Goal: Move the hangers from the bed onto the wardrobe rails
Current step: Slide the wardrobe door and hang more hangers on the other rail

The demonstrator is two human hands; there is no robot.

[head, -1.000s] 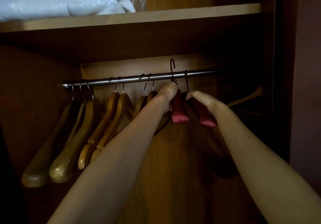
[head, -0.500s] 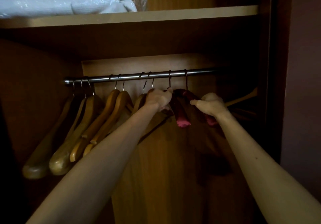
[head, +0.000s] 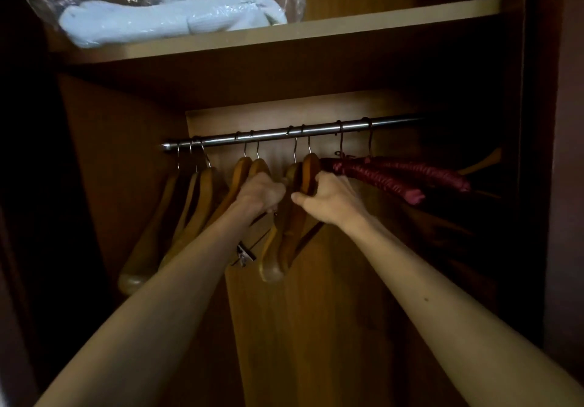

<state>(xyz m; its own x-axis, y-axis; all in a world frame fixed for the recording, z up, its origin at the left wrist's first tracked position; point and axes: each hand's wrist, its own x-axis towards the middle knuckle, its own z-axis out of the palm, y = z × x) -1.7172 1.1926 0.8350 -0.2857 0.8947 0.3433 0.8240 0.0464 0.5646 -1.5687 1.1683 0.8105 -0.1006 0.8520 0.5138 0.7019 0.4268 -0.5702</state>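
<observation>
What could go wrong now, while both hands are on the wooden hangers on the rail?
1. The right hand grips a wooden hanger beside the padded red hangers; pushing it sideways may tangle them.
2. The left hand could lift a hook off the rail, perhaps dropping that hanger.

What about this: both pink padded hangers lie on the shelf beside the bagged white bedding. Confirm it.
Not right. The head view shows both pink padded hangers hooked on the rail, right of the wooden hangers. The bagged white bedding lies on the shelf.
</observation>
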